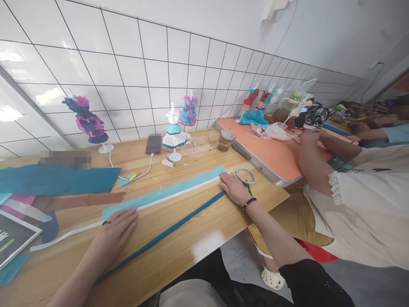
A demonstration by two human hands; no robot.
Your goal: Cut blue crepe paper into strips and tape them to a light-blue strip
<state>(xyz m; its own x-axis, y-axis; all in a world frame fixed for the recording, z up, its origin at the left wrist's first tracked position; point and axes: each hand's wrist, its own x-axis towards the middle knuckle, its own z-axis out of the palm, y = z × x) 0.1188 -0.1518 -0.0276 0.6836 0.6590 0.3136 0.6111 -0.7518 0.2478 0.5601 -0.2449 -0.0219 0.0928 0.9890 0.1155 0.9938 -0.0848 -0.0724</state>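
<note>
A long light-blue strip [166, 192] lies across the wooden table, with a narrow white tape [179, 192] along its near edge. The tape's loose end runs out to the left past the strip. My left hand [119, 230] lies flat over the strip's left end, fingers stretched out. At the strip's right end my right hand [234, 188] rests flat on the tape, fingers extended. A dark-blue narrow strip [172, 230] lies nearer the front edge, running from beside my left forearm to my right hand. A tape roll [246, 175] sits just beyond my right hand.
Small dressed dress forms [174, 130] stand near the tiled wall, beside a cup [226, 140]. Teal fabric [60, 179] and a dark framed board [15, 238] are at the left. On the right, a person [361, 183] sits at an orange table [268, 149].
</note>
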